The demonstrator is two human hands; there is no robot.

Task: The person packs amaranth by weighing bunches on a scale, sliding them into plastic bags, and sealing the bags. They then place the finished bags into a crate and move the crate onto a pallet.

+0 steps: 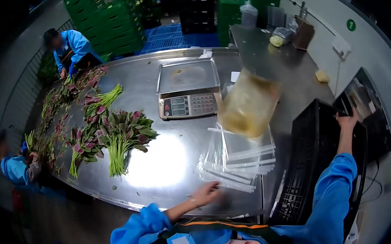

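Head view, looking down over a steel desk (162,171). The person's left hand (205,194) lies on the near edge of a stack of clear bags (236,162). Its grip is spread, with the fingers stretched flat onto the plastic, though motion blurs them. The bags lie near the desk's front right corner, just below the scale (189,105). They are thin and glossy and lie flat, and they are fanned so that each edge sticks out past the next. That stagger probably lets a single bag be peeled off, and the spot keeps them within reach of the scale.

The right hand (347,120) is raised to the far right, at the lower corner of a machine (366,102) by the wall. The fingers rest against a dark edge there, but I cannot tell whether the grip is closed or only touching.

A yellowish pouch (248,103) shows blurred above the bags, and no hand is on it. A black crate (310,158) stands between the desk and the machine. The scale carries an empty metal tray (187,75).

Bundles of red-and-green leafy greens (124,133) lie on the left part of the desk with their stems pointing toward the camera. Two co-workers (70,47) in blue handle more of them along the far left edge.
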